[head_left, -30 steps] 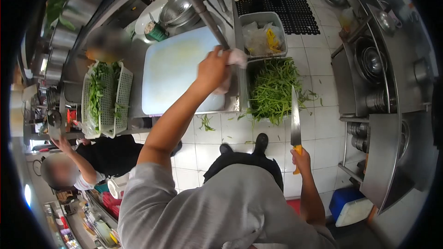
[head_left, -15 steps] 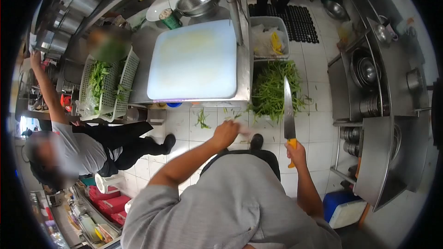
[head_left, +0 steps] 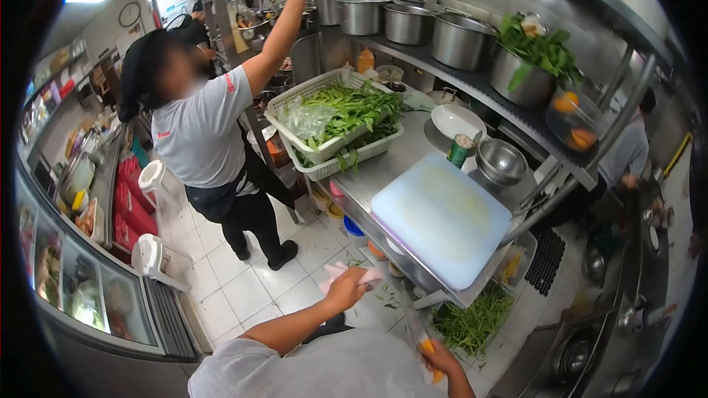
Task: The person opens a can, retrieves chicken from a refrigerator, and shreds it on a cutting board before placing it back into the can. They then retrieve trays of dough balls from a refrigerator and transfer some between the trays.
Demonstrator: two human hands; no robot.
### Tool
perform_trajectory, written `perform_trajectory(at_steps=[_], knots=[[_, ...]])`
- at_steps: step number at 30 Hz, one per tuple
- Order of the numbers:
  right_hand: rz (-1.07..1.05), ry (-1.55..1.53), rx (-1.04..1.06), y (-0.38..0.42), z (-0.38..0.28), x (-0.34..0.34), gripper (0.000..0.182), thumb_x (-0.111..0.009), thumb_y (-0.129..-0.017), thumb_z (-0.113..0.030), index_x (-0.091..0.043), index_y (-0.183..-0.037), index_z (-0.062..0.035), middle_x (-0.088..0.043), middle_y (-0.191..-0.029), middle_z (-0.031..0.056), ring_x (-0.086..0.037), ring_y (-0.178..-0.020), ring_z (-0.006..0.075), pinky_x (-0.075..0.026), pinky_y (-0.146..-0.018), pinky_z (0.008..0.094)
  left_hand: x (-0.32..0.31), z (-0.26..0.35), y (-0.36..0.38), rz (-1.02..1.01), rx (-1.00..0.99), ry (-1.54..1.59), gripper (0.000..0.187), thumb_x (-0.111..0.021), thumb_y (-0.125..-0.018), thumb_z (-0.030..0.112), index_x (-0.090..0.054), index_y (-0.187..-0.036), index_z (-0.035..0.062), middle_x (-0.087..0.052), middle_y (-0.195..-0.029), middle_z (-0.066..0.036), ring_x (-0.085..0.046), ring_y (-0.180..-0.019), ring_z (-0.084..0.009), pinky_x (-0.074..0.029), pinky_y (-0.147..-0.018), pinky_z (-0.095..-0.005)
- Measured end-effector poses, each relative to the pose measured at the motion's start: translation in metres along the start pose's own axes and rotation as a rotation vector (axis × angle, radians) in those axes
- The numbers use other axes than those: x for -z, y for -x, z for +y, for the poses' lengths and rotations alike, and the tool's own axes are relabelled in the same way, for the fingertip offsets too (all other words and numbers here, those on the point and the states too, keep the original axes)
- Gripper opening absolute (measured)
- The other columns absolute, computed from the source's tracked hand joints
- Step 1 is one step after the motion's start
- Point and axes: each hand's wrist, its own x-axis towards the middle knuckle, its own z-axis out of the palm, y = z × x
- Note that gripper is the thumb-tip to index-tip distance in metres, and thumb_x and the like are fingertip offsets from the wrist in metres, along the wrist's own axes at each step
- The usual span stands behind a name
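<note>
My left hand [head_left: 345,289] is closed around a pale pink cloth [head_left: 371,276], whose ends stick out on both sides of the fingers. In my right hand [head_left: 441,358], low in front of my body, is a kitchen knife [head_left: 413,318] with a yellow handle; its blade points up and away, slightly blurred. Both hands are over the floor, in front of the steel table [head_left: 350,195]. A large white cutting board [head_left: 442,217] lies on that table, apart from both hands. On the floor beneath the table's near corner is a container of cut green stems [head_left: 472,320].
White crates [head_left: 324,149] of leafy greens stand at the table's left end. A can [head_left: 460,151], a white dish [head_left: 451,121] and metal bowls [head_left: 501,161] sit behind the board. A co-worker [head_left: 203,121] stands left, one arm raised to the upper shelf. Stools [head_left: 151,254] are farther left.
My view has swung up and to the left, bringing the co-worker, shelf pots and fridge into sight. The cloth in my left hand now shows clearly. The knife is still in my right hand.
</note>
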Motion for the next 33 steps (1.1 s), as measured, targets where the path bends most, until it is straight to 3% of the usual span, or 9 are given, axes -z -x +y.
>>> perform_trajectory(at_steps=[8, 12, 14, 17, 19, 22, 25, 27, 33], knots=[[-0.377, 0.157, 0.086, -0.061, -0.198, -0.036, 0.018, -0.053, -0.085, -0.013, -0.043, -0.099, -0.0074, -0.049, -0.064, 0.0004, -0.044, -0.044, 0.0087, -0.039, -0.04, 0.025, -0.012, -0.023, 0.004, 0.048, -0.274, 0.002, 0.056, -0.056, -0.076, 0.003, -0.047, -0.131, 0.0076, -0.052, -0.129, -0.015, -0.054, -0.108, -0.0346, -0.045, -0.093, -0.0394], [-0.464, 0.331, 0.007, -0.053, -0.218, -0.031, 0.024, -0.055, -0.084, -0.016, -0.045, -0.105, -0.0078, -0.05, -0.067, 0.0009, -0.045, -0.044, 0.0076, -0.038, -0.038, 0.0238, 0.014, -0.088, -0.004, 0.232, -0.163, -0.189, 0.049, -0.054, -0.078, 0.005, -0.049, -0.127, 0.0068, -0.058, -0.118, -0.017, -0.057, -0.105, -0.0336, -0.048, -0.088, -0.0393], [-0.517, 0.421, -0.027, -0.046, -0.218, -0.022, 0.029, -0.055, -0.085, -0.016, -0.045, -0.11, -0.0077, -0.052, -0.07, 0.001, -0.047, -0.046, 0.007, -0.039, -0.04, 0.0231, 0.034, -0.128, -0.006, 0.051, 0.291, 0.172, 0.049, -0.05, -0.08, 0.005, -0.049, -0.129, 0.0079, -0.063, -0.109, -0.016, -0.062, -0.093, -0.036, -0.051, -0.083, -0.0381], [-0.353, 0.56, 0.008, -0.039, -0.215, -0.009, 0.038, -0.058, -0.086, -0.021, -0.048, -0.121, -0.0123, -0.058, -0.076, 0.0048, -0.057, -0.057, 0.0131, -0.047, -0.051, 0.0276, 0.051, -0.163, 0.004, 0.517, 0.236, -0.036, 0.042, -0.048, -0.081, 0.008, -0.051, -0.123, 0.0072, -0.065, -0.087, -0.024, -0.063, -0.08, -0.0415, -0.052, -0.073, -0.0442], [-0.061, 0.935, 0.414, -0.041, -0.205, -0.005, 0.042, -0.062, -0.085, -0.026, -0.052, -0.125, -0.0165, -0.062, -0.085, 0.0076, -0.061, -0.075, 0.0212, -0.05, -0.069, 0.0344, 0.072, -0.135, 0.003, 0.463, 0.306, 0.032, 0.043, -0.048, -0.08, 0.008, -0.051, -0.123, 0.007, -0.064, -0.089, -0.024, -0.063, -0.082, -0.0415, -0.052, -0.074, -0.0443], [0.212, 1.157, 0.461, -0.04, -0.219, -0.023, 0.038, -0.065, -0.082, -0.027, -0.058, -0.119, -0.0232, -0.062, -0.091, 0.0098, -0.061, -0.086, 0.0291, -0.048, -0.078, 0.0397, 0.093, -0.081, 0.003, 0.311, 0.4, 0.103, 0.046, -0.047, -0.08, 0.007, -0.05, -0.125, 0.0062, -0.063, -0.096, -0.025, -0.063, -0.086, -0.0402, -0.051, -0.078, -0.0427], [0.342, 1.241, 0.587, -0.069, -0.218, -0.045, 0.039, -0.065, -0.08, -0.025, -0.059, -0.118, -0.0241, -0.061, -0.091, 0.0093, -0.061, -0.085, 0.0305, -0.049, -0.073, 0.041, 0.082, -0.041, -0.004, 0.217, 0.221, 0.173, 0.049, -0.049, -0.08, 0.005, -0.049, -0.128, 0.0101, -0.063, -0.104, -0.023, -0.061, -0.094, -0.0374, -0.05, -0.083, -0.0396], [0.32, 1.258, 0.635, -0.067, -0.239, -0.069, 0.039, -0.064, -0.08, -0.024, -0.059, -0.118, -0.0255, -0.06, -0.091, 0.0092, -0.061, -0.087, 0.0298, -0.049, -0.072, 0.0418, 0.063, -0.021, -0.004, 0.211, -0.186, 0.109, 0.05, -0.052, -0.079, 0.004, -0.052, -0.128, 0.0131, -0.061, -0.113, -0.02, -0.059, -0.102, -0.0339, -0.048, -0.088, -0.0378], [0.328, 1.247, 0.726, -0.054, -0.259, -0.068, 0.034, -0.064, -0.079, -0.022, -0.062, -0.113, -0.0259, -0.059, -0.091, 0.0071, -0.061, -0.086, 0.0277, -0.05, -0.069, 0.0409, 0.047, -0.072, -0.007, 0.24, -0.074, -0.097, 0.048, -0.055, -0.079, 0.007, -0.053, -0.126, 0.0136, -0.054, -0.126, -0.016, -0.055, -0.11, -0.032, -0.046, -0.091, -0.0396]])
